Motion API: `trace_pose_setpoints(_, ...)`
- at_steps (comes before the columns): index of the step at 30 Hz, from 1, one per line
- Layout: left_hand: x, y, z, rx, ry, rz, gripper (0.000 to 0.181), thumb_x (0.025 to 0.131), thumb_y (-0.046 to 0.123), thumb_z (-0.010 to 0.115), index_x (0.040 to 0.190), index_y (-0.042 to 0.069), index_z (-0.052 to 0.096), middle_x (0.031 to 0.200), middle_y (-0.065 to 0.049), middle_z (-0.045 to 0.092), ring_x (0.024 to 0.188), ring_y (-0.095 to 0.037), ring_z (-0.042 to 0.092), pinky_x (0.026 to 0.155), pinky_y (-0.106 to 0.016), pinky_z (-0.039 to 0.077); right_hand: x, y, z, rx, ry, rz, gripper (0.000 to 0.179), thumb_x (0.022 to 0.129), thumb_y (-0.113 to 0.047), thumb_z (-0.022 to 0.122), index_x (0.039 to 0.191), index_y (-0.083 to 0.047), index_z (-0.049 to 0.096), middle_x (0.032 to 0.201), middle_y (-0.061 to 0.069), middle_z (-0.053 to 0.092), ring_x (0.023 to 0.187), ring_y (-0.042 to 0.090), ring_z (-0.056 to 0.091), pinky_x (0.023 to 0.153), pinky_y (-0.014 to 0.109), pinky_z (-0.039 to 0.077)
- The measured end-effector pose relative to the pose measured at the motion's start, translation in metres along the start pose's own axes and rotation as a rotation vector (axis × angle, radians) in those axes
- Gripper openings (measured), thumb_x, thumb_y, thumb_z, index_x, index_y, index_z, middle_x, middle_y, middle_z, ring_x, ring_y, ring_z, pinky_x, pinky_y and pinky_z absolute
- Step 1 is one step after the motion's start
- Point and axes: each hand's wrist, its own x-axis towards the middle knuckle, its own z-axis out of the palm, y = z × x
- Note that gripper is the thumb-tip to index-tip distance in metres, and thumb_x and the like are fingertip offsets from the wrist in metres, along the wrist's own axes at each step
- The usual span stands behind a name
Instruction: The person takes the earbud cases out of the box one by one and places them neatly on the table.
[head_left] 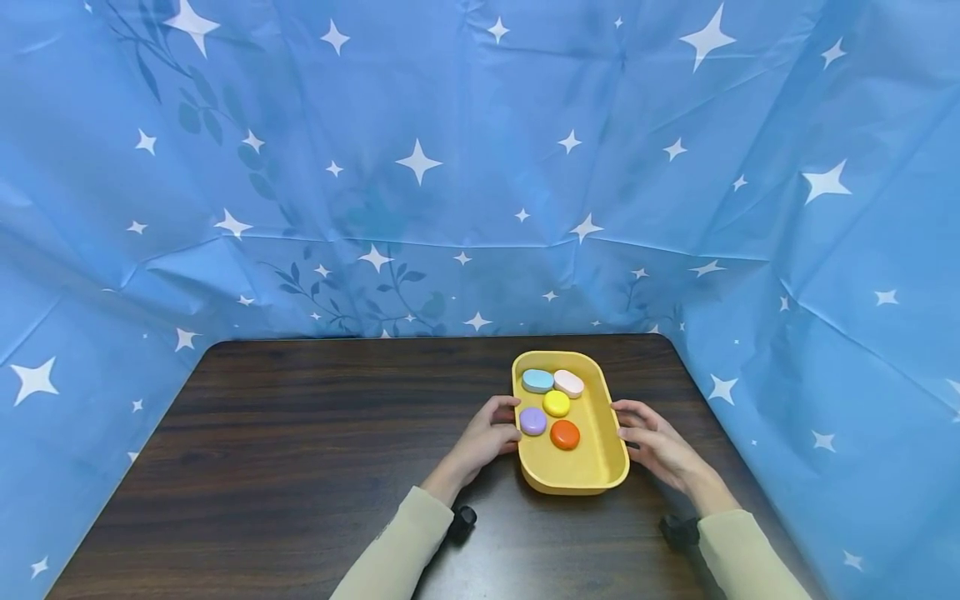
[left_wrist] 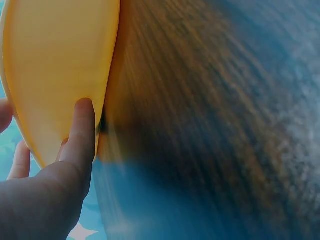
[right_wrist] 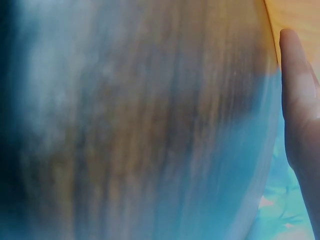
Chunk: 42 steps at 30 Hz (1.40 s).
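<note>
A yellow rounded rectangular tray (head_left: 592,450) lies on the table between my two hands. In it are a blue oval piece (head_left: 537,381), a pale pink oval piece (head_left: 568,383), and round yellow (head_left: 557,404), purple (head_left: 533,421) and orange-red (head_left: 565,434) pieces, all smooth. My left hand (head_left: 483,437) touches the tray's left side with extended fingers; the left wrist view shows one digit (left_wrist: 82,125) lying along the outer wall. On the opposite side, my right hand (head_left: 660,442) has its fingertips at the right wall. The right wrist view catches only part of that hand (right_wrist: 302,100).
The dark wood-grain table (head_left: 300,450) extends well to the left of the tray; its right edge runs close beyond my right hand. A blue star-patterned sheet (head_left: 420,200) hangs behind the table and along its sides. Each wrist wears a black band (head_left: 462,522).
</note>
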Motion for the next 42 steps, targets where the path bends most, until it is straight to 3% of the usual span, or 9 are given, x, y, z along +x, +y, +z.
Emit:
trace_pose_setpoints(13, -0.005, 0.001, -0.003, 0.022, 0.015, -0.008, 0.054, 0.088, 0.002, 0.063, 0.140, 0.006, 0.050, 0.133, -0.023, 0.051, 0.113, -0.035, 0.062, 0.085, -0.037, 0.057, 0.003, 0.001, 0.006, -0.019, 0.002, 0.000, 0.046, 0.101, -0.011, 0.058, 0.143, -0.011, 0.039, 0.147, 0.020, 0.041, 0.122, 0.026, 0.054, 0.101, 0.045, 0.049)
trace_pose_setpoints(21, -0.007, 0.001, -0.009, 0.012, 0.006, -0.010, 0.055, 0.088, 0.001, 0.062, 0.141, 0.003, 0.049, 0.133, -0.025, 0.052, 0.114, -0.038, 0.062, 0.086, -0.038, 0.057, 0.005, 0.002, 0.010, 0.000, 0.007, -0.003, 0.048, 0.099, -0.008, 0.059, 0.142, -0.008, 0.039, 0.142, 0.017, 0.046, 0.119, 0.024, 0.057, 0.098, 0.044, 0.050)
trace_pose_setpoints(42, -0.014, 0.006, -0.025, 0.044, 0.010, -0.009, 0.054, 0.090, 0.004, 0.061, 0.143, 0.005, 0.048, 0.137, -0.024, 0.050, 0.115, -0.035, 0.062, 0.087, -0.037, 0.057, 0.012, -0.001, 0.025, 0.007, -0.036, -0.024, 0.049, 0.099, -0.008, 0.059, 0.143, -0.007, 0.037, 0.146, 0.021, 0.042, 0.120, 0.025, 0.056, 0.098, 0.044, 0.050)
